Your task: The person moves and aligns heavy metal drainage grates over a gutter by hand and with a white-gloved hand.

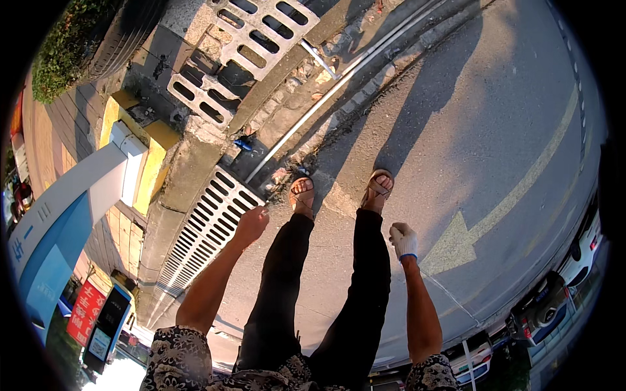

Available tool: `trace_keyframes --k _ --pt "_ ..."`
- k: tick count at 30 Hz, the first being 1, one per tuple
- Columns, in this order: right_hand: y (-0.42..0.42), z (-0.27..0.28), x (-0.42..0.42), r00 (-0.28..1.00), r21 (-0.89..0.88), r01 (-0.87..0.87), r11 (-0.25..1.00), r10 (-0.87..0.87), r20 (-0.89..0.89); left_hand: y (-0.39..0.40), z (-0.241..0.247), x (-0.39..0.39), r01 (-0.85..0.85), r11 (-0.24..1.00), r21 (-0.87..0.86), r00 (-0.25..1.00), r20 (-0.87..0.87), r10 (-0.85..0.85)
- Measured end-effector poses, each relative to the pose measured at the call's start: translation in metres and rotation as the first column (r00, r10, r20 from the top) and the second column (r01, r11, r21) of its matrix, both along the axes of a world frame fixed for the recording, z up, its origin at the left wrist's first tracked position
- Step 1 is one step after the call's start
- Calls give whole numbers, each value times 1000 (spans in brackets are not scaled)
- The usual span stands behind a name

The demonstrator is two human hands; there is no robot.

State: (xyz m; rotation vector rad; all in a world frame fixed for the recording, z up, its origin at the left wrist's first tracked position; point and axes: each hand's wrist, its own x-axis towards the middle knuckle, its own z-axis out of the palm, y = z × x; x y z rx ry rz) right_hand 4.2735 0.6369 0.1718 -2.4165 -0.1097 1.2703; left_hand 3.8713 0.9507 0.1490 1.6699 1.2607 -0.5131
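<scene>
My bare left hand [253, 225] is half curled in front of the slotted drain grating [221, 210], seen from above. A tiny dark-tipped item shows at its fingertips, too small to name, and whether it is held is unclear. My right hand [404, 239] wears a white knit glove with a blue cuff. Its fingers are bent inward over the asphalt, with nothing visible in them. Between the hands are my legs in black trousers [281, 264] and my feet in brown sandals [301, 194]. Beyond them, a long white pipe [303, 128] lies along an open, rubble-lined gutter.
Lifted or broken concrete drain covers [271, 36] lie at the upper left over dark gaps. A barrier post on a yellow base [156, 166] stands left. A blue scrap [242, 144] is by the pipe. Parked cars [543, 308] line the lower right. A yellow arrow [457, 244] marks the road.
</scene>
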Motion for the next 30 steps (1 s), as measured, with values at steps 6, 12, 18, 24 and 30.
trace_keyframes --k 6,12,18,24,30 --pt "196 -61 128 826 147 -537 830 483 291 55 -37 30 -90 987 134 990 -97 104" --pt "402 -113 151 517 299 -856 422 693 502 135 -51 95 -250 866 432 927 -152 343" --pt "566 -110 111 206 234 -971 51 674 709 234 -89 134 -278 571 772 856 -70 512" --pt "688 -112 44 -184 -110 -977 -184 454 872 304 -139 141 -189 360 914 819 -55 571" --pt "734 -130 9 -438 -385 -899 -209 441 783 300 -160 145 -434 359 826 785 151 601"
